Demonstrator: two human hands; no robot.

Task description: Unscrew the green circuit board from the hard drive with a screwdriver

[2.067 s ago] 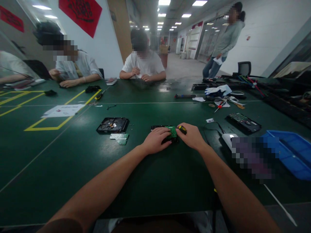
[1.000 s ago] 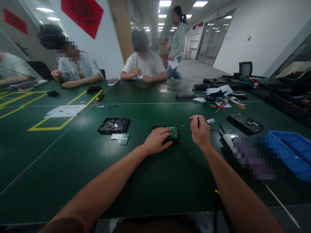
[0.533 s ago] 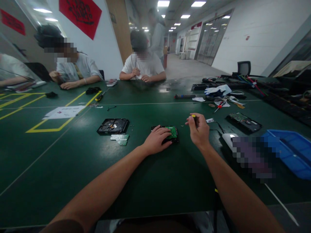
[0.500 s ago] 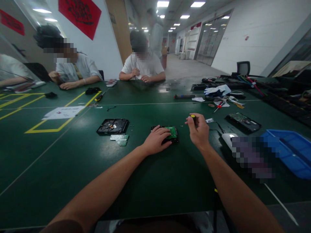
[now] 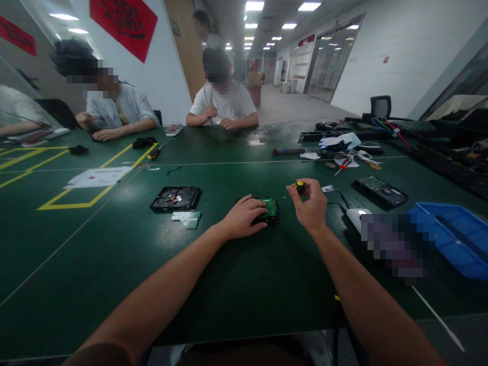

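Note:
A hard drive (image 5: 271,207) with a green circuit board facing up lies on the green table in front of me. My left hand (image 5: 246,216) grips it from the left, fingers laid across its top and thumb along the near edge. Just right of the drive, my right hand (image 5: 310,203) is closed around a screwdriver (image 5: 300,186) with a yellow and black handle. Its shaft is mostly hidden, and its tip does not show clearly. Tiny screws (image 5: 284,197) lie between the drive and my right hand.
Left of the drive are an opened drive casing (image 5: 176,198) and a loose circuit board (image 5: 186,218). To the right lie another hard drive (image 5: 379,191), a white cabled device (image 5: 355,217) and a blue tray (image 5: 453,239). Several people sit across the table (image 5: 213,284).
My right hand has tipped the screwdriver slightly and shifted a little left. My left hand stays on the hard drive. A standing person in the background has moved left.

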